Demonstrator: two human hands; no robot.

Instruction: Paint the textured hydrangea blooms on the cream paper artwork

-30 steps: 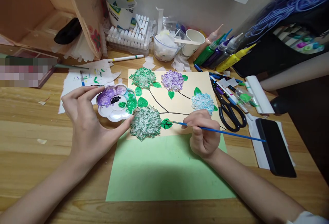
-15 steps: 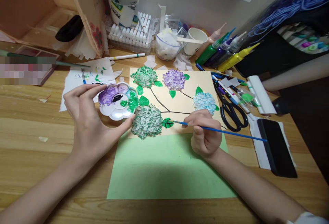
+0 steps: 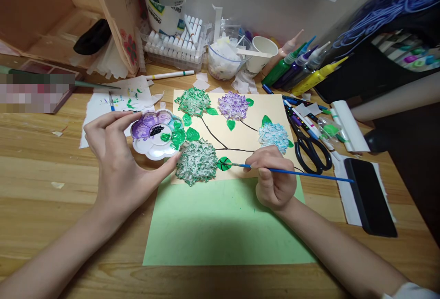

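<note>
My left hand holds a white flower-shaped paint palette between thumb and fingers; purple, green and black paint lie in it. In my right hand is a thin blue paintbrush, its tip on a green leaf that bears dark vein lines. That leaf is on a cream sheet, beside a textured grey-green flower. Also on the sheet are a green flower, a purple flower, a blue flower and dark stem lines.
Green paper lies beneath the cream sheet. To the right are black scissors and a dark phone. Behind stand paint bottles, a paper cup, a tub of scraps and a marker box.
The brush tip has moved slightly left across the leaf, and its back end has shifted left and up a little. My left hand and the palette stay in place.
</note>
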